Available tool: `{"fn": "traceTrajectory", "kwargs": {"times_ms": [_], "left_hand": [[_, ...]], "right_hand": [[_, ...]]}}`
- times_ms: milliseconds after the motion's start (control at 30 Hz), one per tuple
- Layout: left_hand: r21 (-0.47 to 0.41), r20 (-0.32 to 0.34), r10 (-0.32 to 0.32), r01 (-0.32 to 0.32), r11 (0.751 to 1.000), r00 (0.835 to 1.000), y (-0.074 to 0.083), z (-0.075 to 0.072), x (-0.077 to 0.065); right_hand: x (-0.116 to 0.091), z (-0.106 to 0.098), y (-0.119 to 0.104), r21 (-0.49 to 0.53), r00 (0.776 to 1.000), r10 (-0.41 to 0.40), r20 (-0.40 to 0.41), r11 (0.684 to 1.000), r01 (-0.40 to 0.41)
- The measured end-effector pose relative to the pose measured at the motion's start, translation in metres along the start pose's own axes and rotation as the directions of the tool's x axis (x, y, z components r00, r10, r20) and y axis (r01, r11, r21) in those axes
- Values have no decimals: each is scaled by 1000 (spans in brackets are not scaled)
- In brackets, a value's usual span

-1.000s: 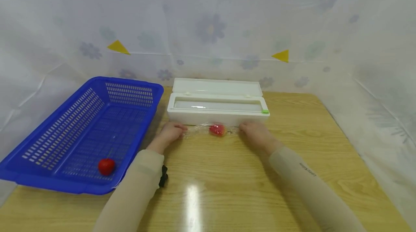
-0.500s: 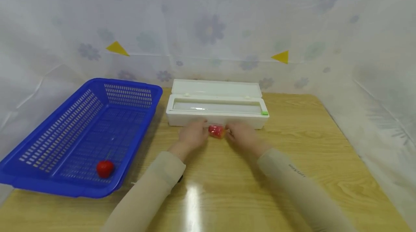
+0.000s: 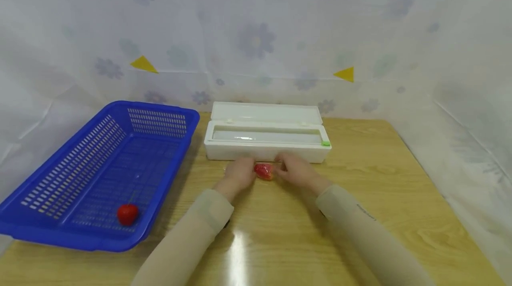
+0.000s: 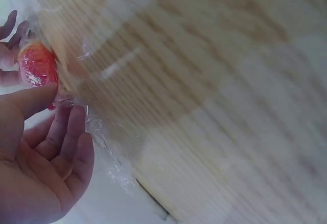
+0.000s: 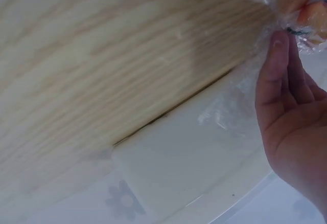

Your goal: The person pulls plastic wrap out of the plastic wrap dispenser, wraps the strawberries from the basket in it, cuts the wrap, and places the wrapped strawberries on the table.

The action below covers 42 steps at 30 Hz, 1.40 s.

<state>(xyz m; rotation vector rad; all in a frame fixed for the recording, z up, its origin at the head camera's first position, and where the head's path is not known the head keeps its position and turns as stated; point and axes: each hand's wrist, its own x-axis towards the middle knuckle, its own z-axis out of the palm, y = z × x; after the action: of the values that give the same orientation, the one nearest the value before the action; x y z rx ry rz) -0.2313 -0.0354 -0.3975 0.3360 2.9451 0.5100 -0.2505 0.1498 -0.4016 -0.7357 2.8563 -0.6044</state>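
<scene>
A small red-and-yellow fruit [image 3: 263,171] in clear plastic wrap [image 4: 110,157] lies on the table before a long white wrap dispenser [image 3: 267,149]. My left hand [image 3: 241,172] is at the fruit's left side; in the left wrist view its thumb and fingers pinch the wrap beside the fruit. At the opposite end, my right hand [image 3: 297,170] touches the wrap with extended fingers [image 5: 273,63], close to the fruit's dark stem. Loose film spreads out past both hands. The dispenser's lid [image 3: 266,113] is raised, and a white roll shows inside.
To the left stands a blue slatted basket [image 3: 168,179] with a red fruit [image 3: 127,215] on a thin stem near its front corner. A green tab [image 3: 326,143] sits at the dispenser's right end. Behind the wooden table [image 3: 280,241] hangs a flowered sheet.
Both hands have come inward from the ends of the stretched wrap to the fruit's two sides. The fruit has shifted slightly toward me.
</scene>
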Motion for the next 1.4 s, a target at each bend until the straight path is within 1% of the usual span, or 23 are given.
{"fn": "traceTrajectory", "kwargs": {"times_ms": [133, 200, 300, 333, 400, 467, 567, 667, 733, 833, 900, 933, 967, 1000, 1033, 1067, 1133, 1167, 1200, 1300, 1333, 1367, 1400], "left_hand": [[60, -44, -7, 10, 998, 999, 6, 3, 1], [102, -80, -2, 10, 995, 997, 8, 4, 1], [158, -108, 21, -3, 987, 994, 12, 3, 0], [173, -108, 25, -6, 985, 994, 13, 3, -1], [166, -86, 22, -8, 986, 996, 15, 2, -2], [126, -72, 4, 5, 992, 997, 15, 1, -3], [-12, -88, -26, 25, 1000, 996, 14, 1, -3], [-119, -173, -16, -5, 993, 985, 15, 0, -4], [-176, -216, -22, -17, 984, 976, 16, -1, -4], [-265, -250, -62, -7, 964, 966, 18, -2, -3], [-348, -261, -109, 12, 937, 959, 18, -1, -1], [-405, -256, -137, 22, 914, 957, 19, -1, 0], [-467, -248, -161, 28, 884, 955, 19, -1, 0], [-539, -233, -185, 32, 842, 955, 19, -1, 2], [-613, -211, -208, 36, 789, 955, 19, -1, 2], [-688, -184, -230, 42, 725, 956, 20, 0, 3], [-828, -108, -259, 57, 558, 960, 21, -1, 4], [-876, -71, -266, 67, 477, 961, 22, -2, 5], [-912, -37, -270, 79, 403, 962, 23, -2, 6], [-977, 75, -245, 121, 177, 967, 25, -5, 8], [-986, 103, -224, 129, 108, 969, 26, -6, 9], [-989, 136, -200, 145, 32, 970, 27, -7, 10], [-987, 161, -168, 158, -32, 973, 27, -8, 11]], "right_hand": [[-2, -2, -3, 50, 997, -48, 57, 998, 45], [-3, -3, -6, 73, 995, -51, 90, 996, 44], [-4, -4, -10, 62, 991, -16, 130, 998, 8], [-4, -4, -11, 47, 991, 2, 137, 999, -8], [-5, -5, -13, 8, 989, 35, 146, 999, -36], [-7, -5, -15, -25, 991, 50, 123, 999, -48], [-11, -5, -20, -69, 998, 42, 36, 997, -39], [-15, -6, -27, -131, 996, 35, -82, 990, -45], [-17, -8, -33, -181, 990, 53, -130, 980, -77], [-19, -11, -42, -244, 982, 83, -169, 962, -123], [-20, -11, -46, -276, 978, 91, -189, 951, -141], [-21, -11, -48, -289, 975, 90, -204, 946, -148], [-21, -11, -50, -302, 971, 85, -223, 941, -151], [-22, -11, -51, -314, 967, 76, -244, 937, -153], [-23, -11, -52, -321, 961, 67, -267, 934, -154], [-23, -11, -53, -336, 954, 46, -297, 930, -150], [-24, -9, -54, -363, 932, -8, -362, 922, -133], [-24, -9, -54, -381, 918, -42, -395, 916, -122], [-24, -7, -53, -400, 902, -72, -426, 909, -116], [-22, -4, -49, -459, 842, -165, -513, 882, -106], [-21, -3, -47, -475, 826, -183, -533, 873, -113], [-21, -2, -45, -484, 810, -195, -553, 867, -121], [-21, -1, -42, -490, 797, -202, -569, 862, -131]]}}
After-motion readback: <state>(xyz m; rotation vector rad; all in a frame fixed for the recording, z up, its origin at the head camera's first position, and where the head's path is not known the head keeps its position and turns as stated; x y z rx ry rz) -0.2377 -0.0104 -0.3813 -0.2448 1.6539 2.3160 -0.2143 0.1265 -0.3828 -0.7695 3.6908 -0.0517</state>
